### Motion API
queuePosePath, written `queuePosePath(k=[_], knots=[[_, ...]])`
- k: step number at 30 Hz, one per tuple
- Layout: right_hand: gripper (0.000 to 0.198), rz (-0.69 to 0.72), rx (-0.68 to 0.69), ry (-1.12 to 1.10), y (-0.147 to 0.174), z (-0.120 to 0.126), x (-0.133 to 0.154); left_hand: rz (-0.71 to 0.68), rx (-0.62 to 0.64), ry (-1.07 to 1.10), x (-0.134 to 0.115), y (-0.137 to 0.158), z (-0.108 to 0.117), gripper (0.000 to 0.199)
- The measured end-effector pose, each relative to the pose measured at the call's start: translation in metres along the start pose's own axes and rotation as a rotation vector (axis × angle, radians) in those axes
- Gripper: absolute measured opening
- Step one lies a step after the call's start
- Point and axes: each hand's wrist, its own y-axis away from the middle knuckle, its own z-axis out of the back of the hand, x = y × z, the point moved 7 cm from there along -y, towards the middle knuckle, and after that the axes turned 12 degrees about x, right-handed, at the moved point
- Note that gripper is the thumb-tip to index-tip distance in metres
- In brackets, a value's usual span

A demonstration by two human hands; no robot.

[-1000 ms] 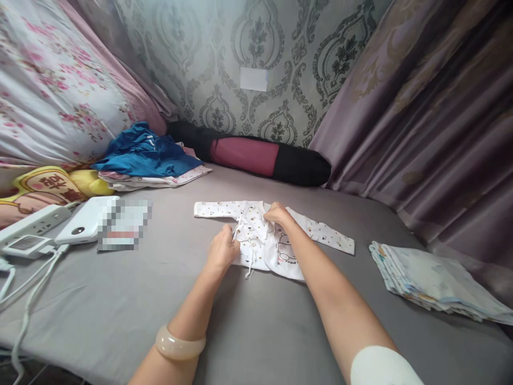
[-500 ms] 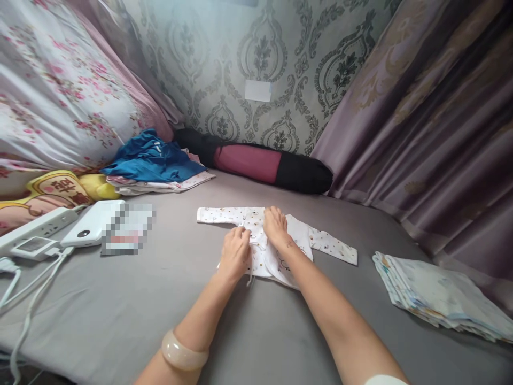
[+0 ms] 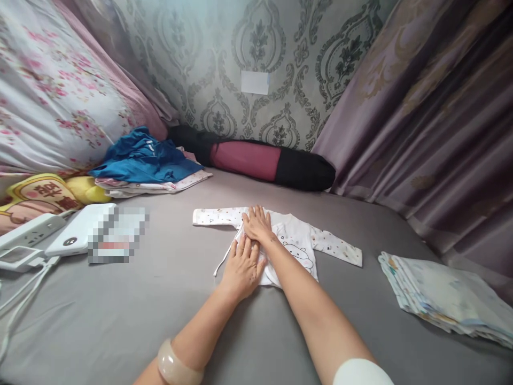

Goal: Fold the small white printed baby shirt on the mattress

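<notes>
A small white baby shirt (image 3: 298,235) with coloured dots on its sleeves and an animal drawing on its front lies spread on a grey sheet. My left hand (image 3: 243,267) rests flat on its lower left part, fingers apart. Just above it, my right hand (image 3: 257,223) presses flat near the neckline, its fingers also spread. Part of the shirt's left side is hidden under both hands. A thin white tie string (image 3: 223,260) trails out from the shirt onto the sheet, left of my left hand.
Folded cloths (image 3: 444,294) lie at the right. On the left are a power bank (image 3: 82,227), a power strip (image 3: 34,235) and cables. Behind stand a blue garment (image 3: 136,158) on folded clothes and a long black and maroon bag (image 3: 246,161) against the wall.
My hands have flattened onto the shirt, the right one shifting left and the left one moving slightly lower. The shirt's left front has folded inward, and the string now lies out to the left.
</notes>
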Motion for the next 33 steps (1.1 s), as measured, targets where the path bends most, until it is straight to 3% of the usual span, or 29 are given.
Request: queuePosePath(k=[8, 12, 14, 16, 22, 29, 33], knots=[[0.061, 0.009, -0.017, -0.091, -0.008, -0.001, -0.002, 0.018, -0.021, 0.156, 0.002, 0.000, 0.024, 0.037], [0.055, 0.109, -0.059, -0.254, -0.001, 0.026, -0.014, 0.051, -0.122, 0.291, 0.009, 0.003, 0.035, 0.024], [0.047, 0.151, -0.159, -0.245, 0.013, 0.046, -0.030, 0.096, -0.165, 0.327, 0.012, 0.005, 0.036, 0.024], [0.040, 0.120, -0.161, -0.164, 0.029, 0.053, -0.052, 0.123, -0.150, 0.350, 0.011, 0.005, 0.033, 0.027], [0.034, 0.042, -0.039, -0.001, 0.062, 0.039, -0.096, 0.171, -0.040, 0.385, 0.004, 0.002, 0.029, 0.025], [0.026, -0.045, -0.088, -0.046, 0.060, 0.036, -0.093, 0.219, 0.001, 0.401, 0.004, 0.001, 0.025, 0.018], [0.022, -0.106, -0.189, -0.110, 0.062, 0.037, -0.090, 0.252, -0.009, 0.410, 0.006, -0.001, 0.020, 0.017]])
